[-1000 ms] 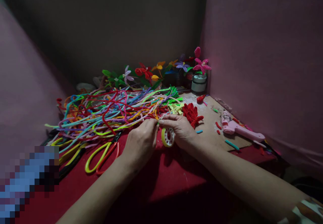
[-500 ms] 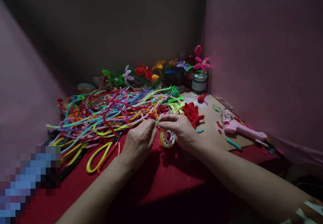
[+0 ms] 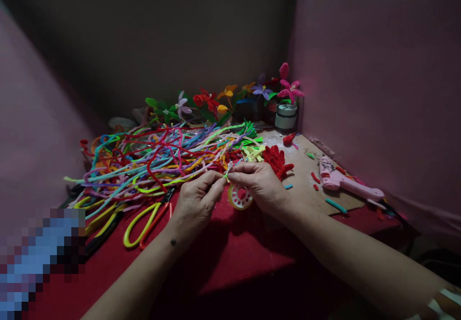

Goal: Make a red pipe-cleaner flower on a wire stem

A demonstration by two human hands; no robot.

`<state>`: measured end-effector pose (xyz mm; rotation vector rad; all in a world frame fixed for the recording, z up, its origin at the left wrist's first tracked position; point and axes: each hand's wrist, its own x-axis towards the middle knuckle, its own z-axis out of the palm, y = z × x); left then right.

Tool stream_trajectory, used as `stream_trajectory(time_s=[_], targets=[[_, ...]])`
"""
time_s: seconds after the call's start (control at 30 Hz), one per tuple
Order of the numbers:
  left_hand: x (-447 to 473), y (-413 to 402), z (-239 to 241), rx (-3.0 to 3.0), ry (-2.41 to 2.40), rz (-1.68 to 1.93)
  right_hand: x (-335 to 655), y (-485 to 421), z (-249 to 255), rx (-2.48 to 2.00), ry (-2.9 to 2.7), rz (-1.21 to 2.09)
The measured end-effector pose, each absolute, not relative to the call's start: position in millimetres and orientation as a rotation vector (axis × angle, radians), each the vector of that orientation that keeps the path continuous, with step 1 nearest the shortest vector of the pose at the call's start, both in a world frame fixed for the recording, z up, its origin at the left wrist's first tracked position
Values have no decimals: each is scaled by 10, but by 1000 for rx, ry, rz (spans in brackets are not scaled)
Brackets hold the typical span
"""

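Left hand [image 3: 199,194]: we're seemingly pinching green-white piece [image 3: 227,172], pointing far
Right hand [image 3: 262,184]: pinching its right side
Tape roll [image 3: 234,203]: showing near-side

Yellow-edged white spool [image 3: 236,198], bright red petals [image 3: 276,161]

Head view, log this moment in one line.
left hand: pinching small white-and-green piece | right hand: pinching same piece | spool: partly behind right hand | red petals: beyond right hand
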<state>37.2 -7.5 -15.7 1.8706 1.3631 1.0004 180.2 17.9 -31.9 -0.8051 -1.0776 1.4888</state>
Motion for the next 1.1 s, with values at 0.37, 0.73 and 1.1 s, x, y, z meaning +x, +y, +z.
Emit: stream_trajectory(time_s=[0.37, 0.73, 1.1], targets=[[336, -96, -107, 1531, 1110, 969, 1817, 180, -314, -677, -1076, 1535], [225, -6, -229, 1079, 703, 773, 1866, 127, -271, -560, -1250, 1583], [301, -29, -162, 1286, 878, 874, 1801, 142, -374, -811, -1044, 1452]])
